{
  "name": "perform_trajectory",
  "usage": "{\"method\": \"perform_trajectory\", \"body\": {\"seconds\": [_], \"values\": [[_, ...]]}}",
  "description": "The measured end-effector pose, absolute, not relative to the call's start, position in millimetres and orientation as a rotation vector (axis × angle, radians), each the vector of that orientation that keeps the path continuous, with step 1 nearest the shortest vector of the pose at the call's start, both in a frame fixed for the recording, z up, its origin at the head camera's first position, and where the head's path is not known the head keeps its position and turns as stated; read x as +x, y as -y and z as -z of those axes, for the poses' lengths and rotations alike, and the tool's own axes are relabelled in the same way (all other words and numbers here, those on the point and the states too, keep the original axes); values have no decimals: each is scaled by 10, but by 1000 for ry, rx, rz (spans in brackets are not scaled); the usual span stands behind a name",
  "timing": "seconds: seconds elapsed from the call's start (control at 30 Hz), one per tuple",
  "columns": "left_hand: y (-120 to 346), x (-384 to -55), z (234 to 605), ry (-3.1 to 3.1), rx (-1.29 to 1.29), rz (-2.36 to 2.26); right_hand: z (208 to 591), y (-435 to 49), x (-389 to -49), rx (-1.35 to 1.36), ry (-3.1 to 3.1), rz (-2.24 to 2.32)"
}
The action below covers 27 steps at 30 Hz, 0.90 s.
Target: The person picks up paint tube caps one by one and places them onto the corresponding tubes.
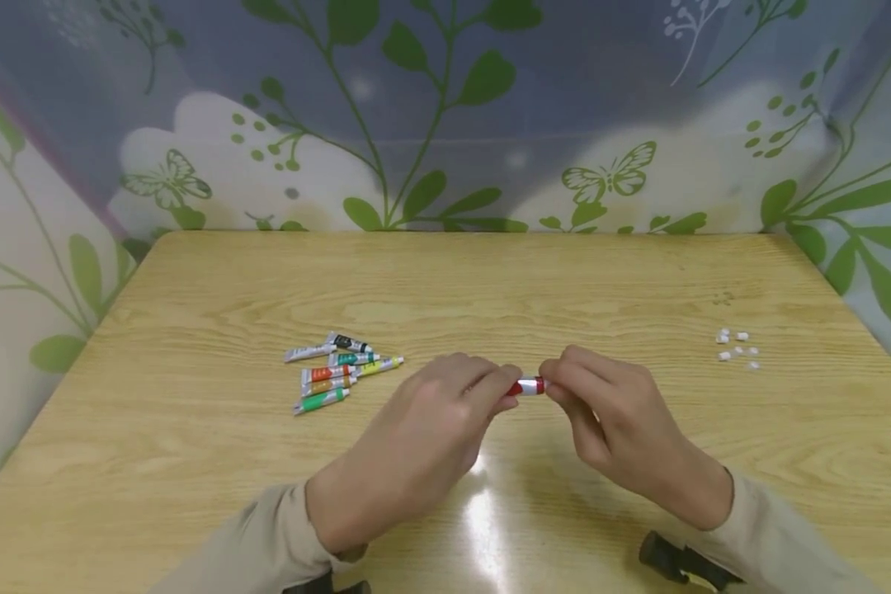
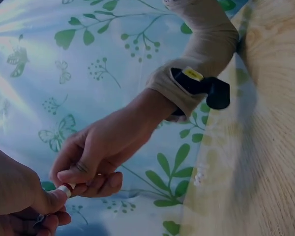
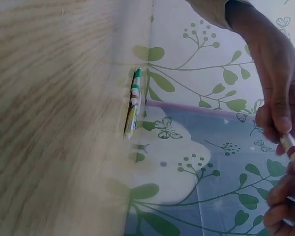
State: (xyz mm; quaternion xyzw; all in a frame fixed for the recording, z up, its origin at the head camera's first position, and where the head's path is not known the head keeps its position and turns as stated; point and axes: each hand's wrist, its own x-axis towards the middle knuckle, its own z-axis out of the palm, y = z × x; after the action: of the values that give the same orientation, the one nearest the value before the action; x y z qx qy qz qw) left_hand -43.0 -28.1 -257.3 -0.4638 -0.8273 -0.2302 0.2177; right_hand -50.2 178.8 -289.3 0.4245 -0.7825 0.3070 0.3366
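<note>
Between my two hands, just above the table, a small red and silver paint tube (image 1: 529, 386) lies roughly level. My left hand (image 1: 434, 417) grips its body, and most of the tube is hidden under those fingers. At the tube's right end, the thumb and fingertips of my right hand (image 1: 624, 412) pinch it; whatever cap is there is covered. The left wrist view shows the same tube (image 2: 65, 191) bridging both sets of fingertips. To the left on the table lie several paint tubes (image 1: 327, 384) in green, brown, orange, yellow, black and other colours.
Several small white caps (image 1: 738, 353) are scattered on the right side of the wooden table (image 1: 193, 478). A patterned cloth (image 1: 445, 124) with leaves and butterflies hangs along the back and sides. Black wrist straps (image 1: 686, 561) show near the front edge.
</note>
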Motion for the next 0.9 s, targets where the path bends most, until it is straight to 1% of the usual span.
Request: {"method": "perform_trajectory", "body": {"seconds": [0.13, 0.37, 0.5, 0.67, 0.77, 0.9], "values": [[278, -527, 2614, 2343, -1250, 676, 2905, -1779, -516, 1059, 2140, -737], [298, -625, 2666, 2447, -1260, 768, 2873, -1809, -546, 1069, 2179, -558], [319, -737, 2723, 2563, -1211, 738, 2911, -1867, -627, 1060, 2205, -533], [519, -851, 2824, 2751, -1019, 668, 3088, -1988, -921, 971, 2380, -689], [693, -846, 2918, 2820, -953, 656, 3208, -2074, -1141, 891, 2522, -747], [950, -817, 3079, 2837, -888, 614, 3345, -2143, -1353, 832, 2688, -705]]}}
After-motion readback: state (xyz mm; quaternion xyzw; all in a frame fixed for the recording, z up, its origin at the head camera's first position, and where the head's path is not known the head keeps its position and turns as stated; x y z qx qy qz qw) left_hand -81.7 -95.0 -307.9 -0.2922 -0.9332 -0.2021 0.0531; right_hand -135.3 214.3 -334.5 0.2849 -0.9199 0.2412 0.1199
